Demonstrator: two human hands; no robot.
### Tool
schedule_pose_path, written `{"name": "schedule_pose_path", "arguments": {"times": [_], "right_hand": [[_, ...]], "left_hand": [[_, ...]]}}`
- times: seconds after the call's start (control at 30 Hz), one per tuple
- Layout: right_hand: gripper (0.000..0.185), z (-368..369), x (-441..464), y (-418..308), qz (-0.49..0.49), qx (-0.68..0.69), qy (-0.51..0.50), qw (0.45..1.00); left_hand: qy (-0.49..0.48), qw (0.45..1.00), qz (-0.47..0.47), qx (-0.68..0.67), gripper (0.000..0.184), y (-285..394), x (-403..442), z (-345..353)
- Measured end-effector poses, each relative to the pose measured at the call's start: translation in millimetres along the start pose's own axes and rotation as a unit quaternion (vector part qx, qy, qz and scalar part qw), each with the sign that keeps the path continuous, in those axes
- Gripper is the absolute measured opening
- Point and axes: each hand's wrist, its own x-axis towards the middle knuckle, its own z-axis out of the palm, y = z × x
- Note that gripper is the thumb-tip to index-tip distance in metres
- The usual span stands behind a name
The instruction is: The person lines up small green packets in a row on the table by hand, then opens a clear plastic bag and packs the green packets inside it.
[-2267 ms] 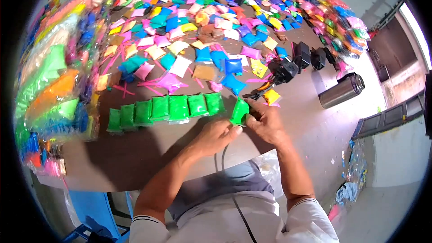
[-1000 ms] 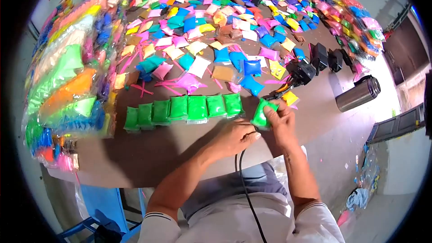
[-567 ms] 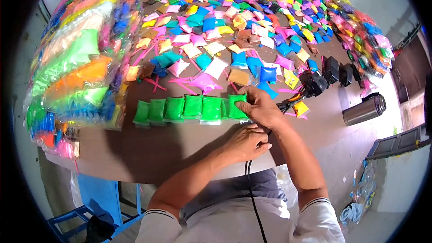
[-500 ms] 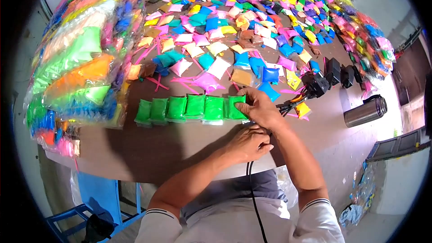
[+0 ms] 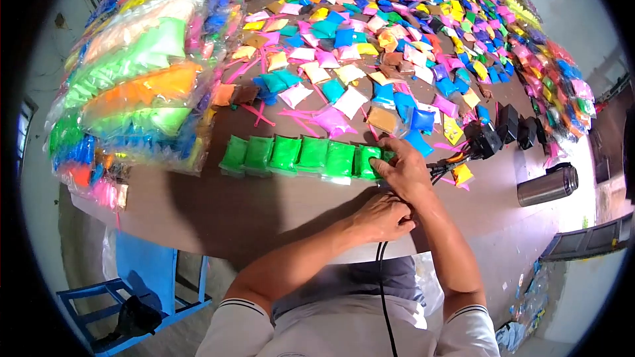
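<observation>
A row of several bright green packets [image 5: 284, 154] in clear wrapping lies side by side along the near part of the table. At its right end my right hand [image 5: 405, 170] has its thumb on the last plainly seen green packet [image 5: 367, 162], fingers curled over beyond it. A further bit of green [image 5: 389, 157] shows between thumb and fingers. Just below, close to my right wrist, my left hand [image 5: 383, 217] is closed with curled fingers. Whatever it holds, if anything, is hidden.
Many small coloured packets [image 5: 344, 92] spread over the table [image 5: 231, 205]. Large clear bags of packets [image 5: 132, 86] are piled at the left. Black devices with cables [image 5: 486, 137] and a steel flask [image 5: 548, 185] stand right. A blue chair [image 5: 142, 271] is below; a black cable [image 5: 383, 291] hangs before me.
The whole view has shifted, so the table's contents appear farther right. More green now shows under my right hand at the row's end. My left hand stays closed below it.
</observation>
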Motion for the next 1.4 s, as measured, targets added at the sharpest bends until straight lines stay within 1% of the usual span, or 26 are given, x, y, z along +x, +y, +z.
{"name": "schedule_pose_path", "arguments": {"times": [0.13,0.23,0.37,0.5,0.57,0.63,0.77,0.83,0.87,0.93,0.97,1.0,1.03,1.07,1.13,1.17,1.2,1.23,1.27,1.3,1.33,1.37,1.4], "right_hand": [[0.039,0,0,-4,-0.005,0.006,0.001,1.000],[0.039,1,2,-4,-0.009,-0.025,0.006,1.000],[0.039,2,5,-8,-0.037,-0.011,-0.003,0.999],[0.037,2,6,-13,-0.066,-0.031,0.000,0.997],[0.036,3,7,-12,-0.064,-0.039,-0.008,0.997],[0.035,4,8,-8,-0.063,-0.047,-0.017,0.997],[0.033,10,5,2,-0.100,-0.044,0.001,0.994],[0.033,10,5,2,-0.117,-0.051,0.014,0.992],[0.033,10,4,2,-0.103,-0.042,0.010,0.994],[0.033,9,5,-3,-0.094,-0.032,0.007,0.995],[0.034,6,3,-9,-0.081,-0.032,0.021,0.996],[0.035,3,0,-16,-0.067,-0.032,0.033,0.997],[0.035,-1,-3,-26,-0.075,-0.036,0.034,0.996],[0.035,-3,-7,-35,-0.078,-0.036,0.032,0.996],[0.033,-2,-15,-50,-0.188,-0.081,0.038,0.978],[0.033,0,-17,-58,-0.218,-0.073,0.007,0.973],[0.039,1,-20,-69,-0.219,-0.060,-0.055,0.972],[0.043,2,-19,-83,-0.256,-0.067,-0.089,0.960],[0.046,6,-18,-95,-0.290,-0.074,-0.123,0.946],[0.050,17,-19,-102,-0.318,-0.078,-0.134,0.935],[0.054,28,-19,-110,-0.347,-0.081,-0.146,0.923],[0.057,38,-20,-120,-0.346,-0.064,-0.178,0.919],[0.057,52,-19,-127,-0.348,-0.063,-0.178,0.918]], "left_hand": [[0.003,1.000,0.003,-0.010,0.022,-1,0,1],[0.019,1.000,0.013,-0.011,0.021,1,-1,-1],[0.030,0.999,0.013,0.004,0.023,-3,-1,4],[0.029,0.999,0.014,-0.009,0.025,-4,0,6],[0.031,0.999,0.016,-0.009,0.026,-4,-1,7],[0.003,1.000,-0.001,-0.005,0.026,-5,0,9],[0.010,1.000,0.001,-0.009,0.026,-8,0,13],[0.053,0.998,0.027,0.006,0.028,-10,0,15],[0.054,0.998,0.026,0.009,0.028,-11,0,15],[-0.045,0.999,-0.020,0.010,0.033,-6,3,5],[-0.042,0.999,-0.022,0.013,0.033,-6,3,5],[-0.032,0.999,-0.021,-0.018,0.035,-7,2,5],[-0.021,0.998,-0.019,-0.050,0.036,-7,2,7],[-0.018,0.998,-0.020,-0.049,0.036,-10,3,13],[0.099,0.992,0.075,-0.034,0.040,-11,4,20],[0.045,0.998,0.032,0.006,0.048,-14,-4,22],[0.047,0.998,0.032,0.008,0.048,-41,-1,49],[0.072,0.991,0.072,-0.084,0.044,-90,7,97],[0.085,0.984,0.091,-0.130,0.041,-96,9,99],[0.096,0.974,0.111,-0.174,0.039,-102,11,100],[0.063,0.983,0.137,-0.108,0.025,-69,13,57],[0.047,0.985,0.147,-0.073,0.023,-53,12,39],[0.031,0.986,0.160,-0.038,0.027,-36,12,21]]}}
